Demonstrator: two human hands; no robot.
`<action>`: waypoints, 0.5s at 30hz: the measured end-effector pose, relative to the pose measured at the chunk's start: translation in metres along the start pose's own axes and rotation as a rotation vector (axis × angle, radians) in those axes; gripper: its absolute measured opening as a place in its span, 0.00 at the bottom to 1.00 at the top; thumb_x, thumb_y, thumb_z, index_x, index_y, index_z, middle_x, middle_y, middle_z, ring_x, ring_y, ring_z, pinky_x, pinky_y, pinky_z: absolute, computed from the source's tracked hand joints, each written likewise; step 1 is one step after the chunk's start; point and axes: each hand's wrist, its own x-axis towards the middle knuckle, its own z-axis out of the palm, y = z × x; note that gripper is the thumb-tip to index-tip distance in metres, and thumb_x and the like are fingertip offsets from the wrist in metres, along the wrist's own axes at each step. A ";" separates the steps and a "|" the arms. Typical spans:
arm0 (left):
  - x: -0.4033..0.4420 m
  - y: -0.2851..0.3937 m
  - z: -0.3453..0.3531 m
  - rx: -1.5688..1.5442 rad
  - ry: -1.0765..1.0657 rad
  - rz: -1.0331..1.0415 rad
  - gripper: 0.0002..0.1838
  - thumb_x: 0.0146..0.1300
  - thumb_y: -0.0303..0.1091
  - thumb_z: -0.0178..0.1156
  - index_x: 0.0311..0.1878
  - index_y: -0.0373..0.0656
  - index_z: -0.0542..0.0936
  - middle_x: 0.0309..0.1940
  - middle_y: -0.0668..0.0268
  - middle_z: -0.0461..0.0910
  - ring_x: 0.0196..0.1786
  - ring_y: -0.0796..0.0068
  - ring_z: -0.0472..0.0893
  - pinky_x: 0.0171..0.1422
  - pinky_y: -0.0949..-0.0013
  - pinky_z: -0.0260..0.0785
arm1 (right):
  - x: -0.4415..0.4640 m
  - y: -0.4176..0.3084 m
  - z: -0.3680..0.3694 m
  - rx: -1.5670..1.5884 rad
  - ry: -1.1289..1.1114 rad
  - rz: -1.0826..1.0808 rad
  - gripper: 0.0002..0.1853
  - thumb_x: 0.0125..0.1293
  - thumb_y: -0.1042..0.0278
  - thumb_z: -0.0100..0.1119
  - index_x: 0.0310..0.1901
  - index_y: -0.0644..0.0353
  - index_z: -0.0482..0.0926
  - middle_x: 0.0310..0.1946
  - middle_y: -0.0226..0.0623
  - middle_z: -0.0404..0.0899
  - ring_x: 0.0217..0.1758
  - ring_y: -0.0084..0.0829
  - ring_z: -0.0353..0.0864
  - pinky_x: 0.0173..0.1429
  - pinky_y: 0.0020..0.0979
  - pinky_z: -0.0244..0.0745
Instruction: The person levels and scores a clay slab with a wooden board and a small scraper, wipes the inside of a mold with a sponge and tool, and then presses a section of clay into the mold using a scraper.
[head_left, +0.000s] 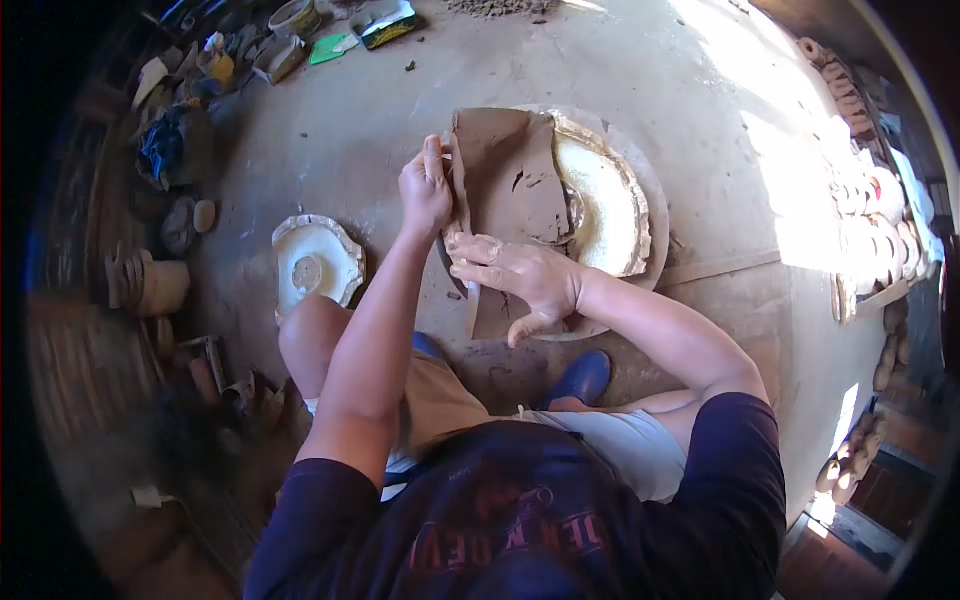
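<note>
A brown clay slab [500, 170] lies over the left part of a white plaster mold [610, 200], with a small tear and cracks in its surface. The mold rests on a round board [657, 215]. At the slab's raised left edge, my left hand [428, 190] is closed with the thumb pointing up, gripping the clay. My right hand [530, 283] is open, its clay-smeared fingers stretched left against the slab's lower left edge. Below my left hand a dark curved strip shows; what it is I cannot tell.
A second white mold [340, 262] with a round knob sits on the floor to the left. Farther left stand a bucket [160, 285] and clutter. At the back lie a green packet [333, 47] and boxes. Stacked clay pieces [870, 220] line the right side.
</note>
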 end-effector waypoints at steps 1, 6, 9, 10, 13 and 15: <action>0.000 0.001 0.000 -0.008 0.011 -0.015 0.34 0.82 0.57 0.48 0.41 0.30 0.86 0.25 0.57 0.83 0.30 0.72 0.80 0.40 0.60 0.74 | 0.000 -0.004 0.002 0.002 0.025 0.006 0.55 0.60 0.24 0.64 0.78 0.60 0.63 0.78 0.63 0.57 0.83 0.61 0.55 0.83 0.52 0.56; 0.020 0.003 0.003 0.200 0.124 0.102 0.32 0.80 0.56 0.52 0.41 0.31 0.86 0.26 0.52 0.84 0.31 0.64 0.83 0.41 0.58 0.75 | -0.007 0.015 0.001 -0.040 0.039 0.106 0.52 0.63 0.25 0.62 0.77 0.59 0.65 0.77 0.63 0.59 0.82 0.59 0.58 0.83 0.48 0.59; 0.024 0.014 -0.006 0.398 0.078 0.098 0.34 0.75 0.61 0.55 0.42 0.32 0.86 0.30 0.49 0.87 0.37 0.56 0.87 0.47 0.57 0.76 | -0.002 -0.015 -0.013 -0.004 0.231 0.168 0.46 0.68 0.29 0.59 0.74 0.60 0.69 0.73 0.60 0.68 0.77 0.56 0.68 0.79 0.48 0.65; 0.013 0.030 -0.012 0.458 0.002 0.015 0.35 0.73 0.64 0.56 0.43 0.32 0.86 0.31 0.49 0.87 0.38 0.54 0.87 0.48 0.56 0.76 | -0.008 -0.030 -0.023 -0.041 0.303 0.186 0.43 0.70 0.32 0.60 0.73 0.60 0.71 0.71 0.59 0.71 0.76 0.55 0.70 0.78 0.47 0.67; -0.027 0.048 -0.032 0.639 -0.292 -0.116 0.44 0.62 0.73 0.62 0.53 0.33 0.83 0.44 0.42 0.87 0.51 0.47 0.87 0.59 0.54 0.75 | -0.048 -0.084 -0.068 -0.215 0.524 0.362 0.30 0.71 0.49 0.68 0.66 0.62 0.78 0.64 0.52 0.80 0.65 0.48 0.83 0.71 0.45 0.77; -0.060 0.057 -0.039 0.798 -0.431 -0.132 0.49 0.59 0.68 0.68 0.66 0.30 0.74 0.54 0.38 0.83 0.62 0.43 0.83 0.67 0.53 0.73 | -0.097 -0.112 -0.093 -0.499 0.630 0.482 0.22 0.69 0.59 0.72 0.60 0.63 0.83 0.57 0.49 0.85 0.55 0.43 0.89 0.64 0.41 0.83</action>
